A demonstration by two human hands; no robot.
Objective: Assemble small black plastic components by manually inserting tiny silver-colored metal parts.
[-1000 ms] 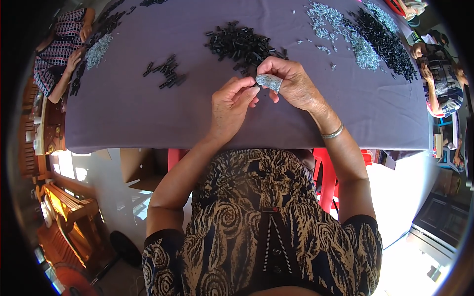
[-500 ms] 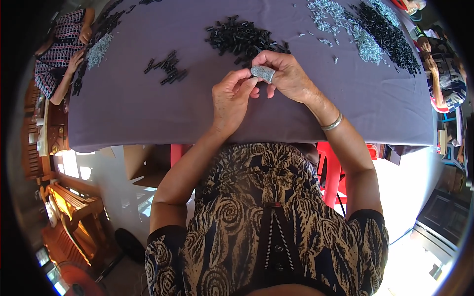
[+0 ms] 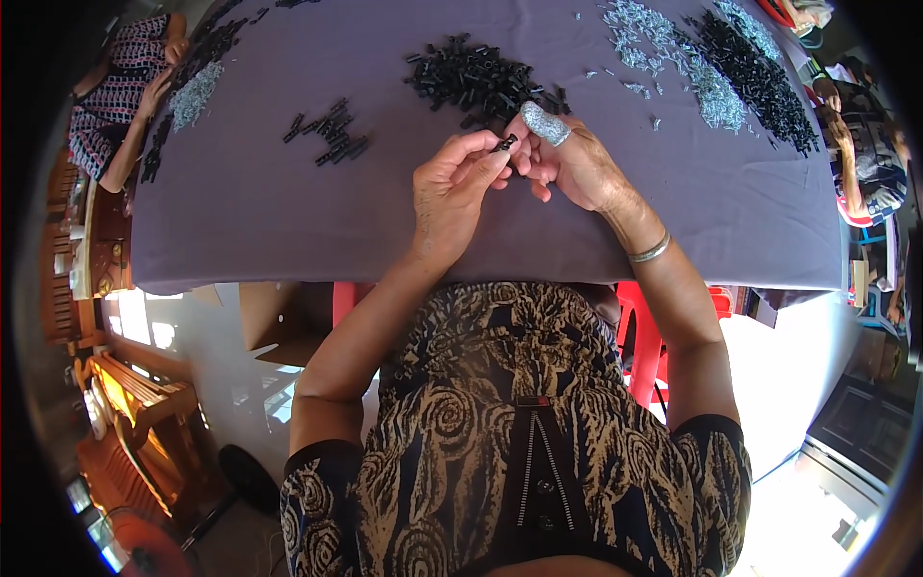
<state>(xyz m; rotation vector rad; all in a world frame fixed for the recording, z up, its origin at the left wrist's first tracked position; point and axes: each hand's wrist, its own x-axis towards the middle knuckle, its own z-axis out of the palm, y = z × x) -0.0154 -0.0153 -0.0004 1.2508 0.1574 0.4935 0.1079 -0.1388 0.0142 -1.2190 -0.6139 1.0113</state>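
Note:
My left hand [image 3: 450,195] is closed, pinching a small black plastic piece [image 3: 506,143] between thumb and fingertips. Close against it is my right hand [image 3: 577,165], whose thumb wears a grey wrapped cover [image 3: 546,124] and stands lifted away from the loosely curled fingers. Nothing shows in the right fingers, though the palm side is partly hidden. Just beyond both hands lies a heap of black plastic pieces [image 3: 471,77]. A smaller group of similar black pieces [image 3: 332,132] is spread to the left.
A purple-grey cloth covers the table [image 3: 317,226]. Small silvery pieces [image 3: 716,96] and a dark pile [image 3: 760,87] lie at the far right. More silvery pieces [image 3: 195,96] are at the left, beside another person's hand [image 3: 155,93]. Another person sits at the right edge.
My right thumb has lifted off the pinch and swung up and right, uncovering the black piece in my left fingertips. My left hand has stayed almost still.

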